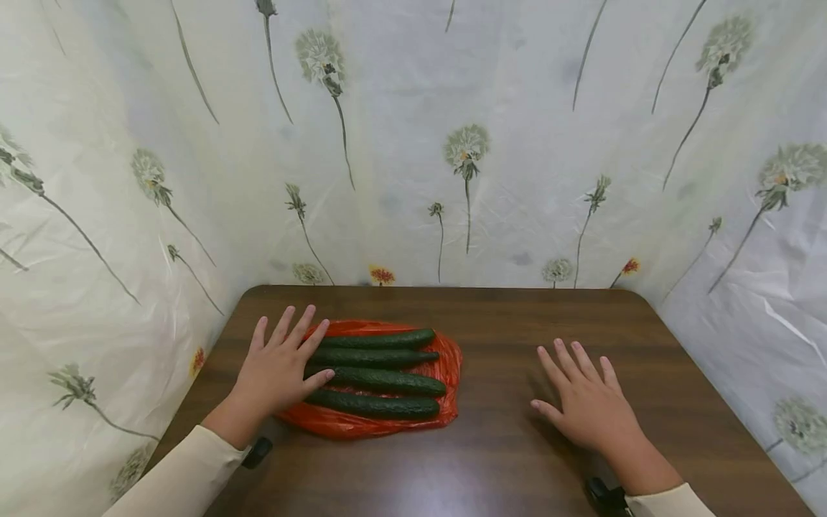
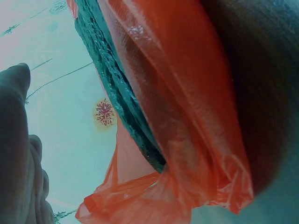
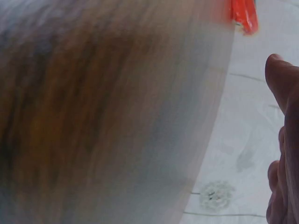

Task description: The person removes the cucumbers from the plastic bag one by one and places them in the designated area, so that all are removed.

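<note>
Several dark green cucumbers (image 1: 388, 380) lie side by side on a red plastic bag (image 1: 450, 366), left of the table's middle. My left hand (image 1: 278, 370) is spread out, palm down, over the left ends of the cucumbers and hides them. In the left wrist view, a gap shows between that hand (image 2: 18, 149) and the bag (image 2: 182, 93), where a cucumber (image 2: 117, 84) peeks out. Off to the right, my right hand (image 1: 588, 402) has its fingers spread above bare wood and holds nothing. The right wrist view catches its thumb and fingers (image 3: 285, 93) at the edge.
The brown wooden table (image 1: 491, 459) has rounded far corners. A pale curtain with dandelion prints (image 1: 400, 143) hangs behind it and along both sides. A dark wrist strap (image 1: 607, 495) shows at the right cuff, and another dark piece (image 1: 258, 452) at the left.
</note>
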`<state>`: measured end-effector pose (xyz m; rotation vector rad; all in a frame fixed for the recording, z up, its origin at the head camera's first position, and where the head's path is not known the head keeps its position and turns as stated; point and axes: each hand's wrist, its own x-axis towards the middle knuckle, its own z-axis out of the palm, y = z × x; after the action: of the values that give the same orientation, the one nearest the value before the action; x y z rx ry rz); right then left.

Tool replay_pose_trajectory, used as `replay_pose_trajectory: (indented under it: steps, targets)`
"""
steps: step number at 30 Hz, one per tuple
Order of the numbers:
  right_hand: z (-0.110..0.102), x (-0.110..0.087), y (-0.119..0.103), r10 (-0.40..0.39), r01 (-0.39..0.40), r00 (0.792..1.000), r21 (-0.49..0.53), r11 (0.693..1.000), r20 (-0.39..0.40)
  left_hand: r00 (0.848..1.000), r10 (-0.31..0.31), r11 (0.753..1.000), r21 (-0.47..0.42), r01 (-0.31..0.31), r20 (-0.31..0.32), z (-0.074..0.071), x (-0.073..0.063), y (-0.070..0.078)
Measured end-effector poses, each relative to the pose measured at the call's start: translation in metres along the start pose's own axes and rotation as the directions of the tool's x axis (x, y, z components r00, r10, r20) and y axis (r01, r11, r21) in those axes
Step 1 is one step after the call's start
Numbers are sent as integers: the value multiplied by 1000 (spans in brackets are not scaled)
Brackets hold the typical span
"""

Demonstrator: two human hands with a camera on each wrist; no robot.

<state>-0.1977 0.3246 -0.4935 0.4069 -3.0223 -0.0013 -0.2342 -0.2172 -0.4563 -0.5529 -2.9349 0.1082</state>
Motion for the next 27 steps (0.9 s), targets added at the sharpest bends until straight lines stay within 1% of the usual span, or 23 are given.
replay_pose_trajectory:
  steps: [8, 12, 15, 19, 23, 25, 27]
  targets:
    - [-2, 0, -4, 1, -1, 1000, 14, 1000, -10, 1000, -12, 1000, -16, 12, -7, 6, -3, -3]
    - [-1, 2, -9, -12, 13, 1000, 22, 1000, -25, 999, -37, 999, -25, 37, -24, 7, -7, -7]
    - [0, 3, -12, -18, 19, 1000, 24, 1000, -22, 998, -55, 997, -47, 54, -16, 7, -9, -10]
    - [-1, 3, -16, -25, 25, 999, 5, 1000, -25, 998, -59, 996, -73, 58, -6, 8, -10, -12]
    - [-4, 4, -25, -45, 44, 997, -19, 999, -59, 997, -68, 994, -87, 65, -30, 7, -9, -16]
    - [-6, 5, -31, -54, 53, 997, -20, 998, -57, 996, -82, 992, -97, 79, -23, 8, -9, -18]
    - [-7, 6, -37, -59, 58, 997, -18, 998, -40, 995, -99, 988, -123, 98, -2, 8, -10, -20]
